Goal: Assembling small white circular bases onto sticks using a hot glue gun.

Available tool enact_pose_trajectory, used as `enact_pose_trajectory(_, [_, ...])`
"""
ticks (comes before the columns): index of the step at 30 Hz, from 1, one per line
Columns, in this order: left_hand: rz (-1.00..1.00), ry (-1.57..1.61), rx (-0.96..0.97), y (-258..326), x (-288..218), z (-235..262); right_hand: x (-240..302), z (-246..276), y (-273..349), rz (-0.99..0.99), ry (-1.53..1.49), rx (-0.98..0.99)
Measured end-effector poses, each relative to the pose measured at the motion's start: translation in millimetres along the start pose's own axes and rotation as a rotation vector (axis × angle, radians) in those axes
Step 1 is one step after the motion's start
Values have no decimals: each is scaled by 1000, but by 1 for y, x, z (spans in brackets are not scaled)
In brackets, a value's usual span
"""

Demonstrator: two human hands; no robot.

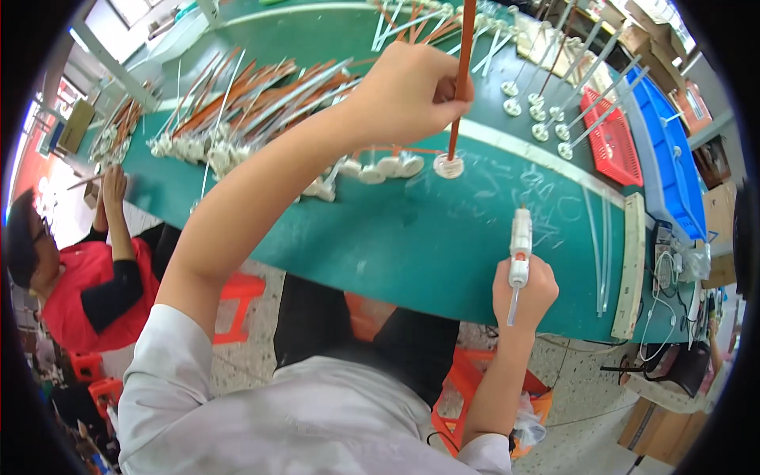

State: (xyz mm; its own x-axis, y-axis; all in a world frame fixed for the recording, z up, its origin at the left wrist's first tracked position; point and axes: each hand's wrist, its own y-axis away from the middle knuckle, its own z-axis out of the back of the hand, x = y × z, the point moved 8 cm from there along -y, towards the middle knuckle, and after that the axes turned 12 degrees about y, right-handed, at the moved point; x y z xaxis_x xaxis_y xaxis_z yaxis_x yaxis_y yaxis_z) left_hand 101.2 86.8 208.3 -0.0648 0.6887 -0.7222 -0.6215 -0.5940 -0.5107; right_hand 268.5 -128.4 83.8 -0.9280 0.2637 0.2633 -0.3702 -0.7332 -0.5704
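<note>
My left hand (412,89) reaches across to the far side of the green table (372,245), its fingers closed round a long brown stick (465,47). That stick stands nearly upright, with a white round base (449,165) at its lower end on the tabletop. Near the table's front edge my right hand (529,291) is wrapped round a white hot glue gun (520,237). Its nozzle points away from me and is apart from the stick's base. A clear glue stick (513,307) sticks out of the gun's back end.
Heaped brown and white sticks (261,103) with white bases lie left. Several upright sticks on round bases (541,131) stand far right, beside a red basket (609,138) and a blue tray (669,150). Clear glue sticks (603,253) lie right. A co-worker (95,277) sits left.
</note>
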Motion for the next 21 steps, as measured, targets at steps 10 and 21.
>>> enact_pose_trajectory(10, [-25, -220, -82, -172, 120, -61, -12, -12, -9, -147, 72, 104])
enact_pose_trajectory(21, [77, -257, -84, -210, 180, -92, -25, -16, -10, -240, -16, 208])
